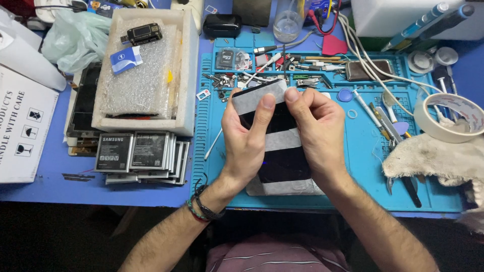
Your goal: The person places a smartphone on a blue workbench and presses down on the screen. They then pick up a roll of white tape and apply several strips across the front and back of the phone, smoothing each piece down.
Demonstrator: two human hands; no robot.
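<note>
While lying far left on the blue table (40, 194), white box (22, 126); next, foam tray (189, 65) of bubble wrap, flat batteries (138, 151) stacked below. Left hand (247, 138) closed around dark phone screen (282, 151) banded with grey tape strips, thumb on top strip, held over the blue work mat (353, 151). Right hand (315, 131) gripping the same panel's right edge. Tape roll (448, 116) and crumpled cloth (433, 158) far right.

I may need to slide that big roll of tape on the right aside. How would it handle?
The roll of tape lies flat on its side, so it probably slides rather than rolls. Its wide hollow core suggests it is light. It rests partly against the cloth, which may drag.
</note>
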